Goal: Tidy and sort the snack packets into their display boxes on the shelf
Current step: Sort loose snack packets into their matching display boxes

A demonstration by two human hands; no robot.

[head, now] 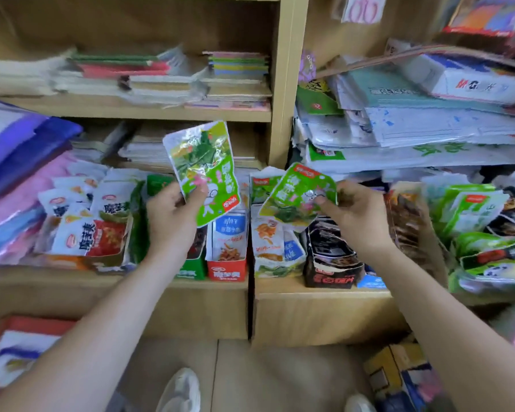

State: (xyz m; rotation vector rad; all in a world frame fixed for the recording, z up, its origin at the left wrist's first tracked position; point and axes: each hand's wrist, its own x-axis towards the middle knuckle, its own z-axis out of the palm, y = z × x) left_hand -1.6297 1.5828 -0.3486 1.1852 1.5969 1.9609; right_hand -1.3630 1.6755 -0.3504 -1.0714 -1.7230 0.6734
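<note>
Two wooden shelf units (191, 310) hold display boxes (226, 270), paper stacks (161, 84) above

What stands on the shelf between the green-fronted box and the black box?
In the head view, two display boxes: a red-fronted box holding blue-and-white packets, then, nearer the black box, a pale box with orange-printed packets.

The left packet (202, 168) and right packet (295, 188) are green with white; display box (226, 272) red.
</note>
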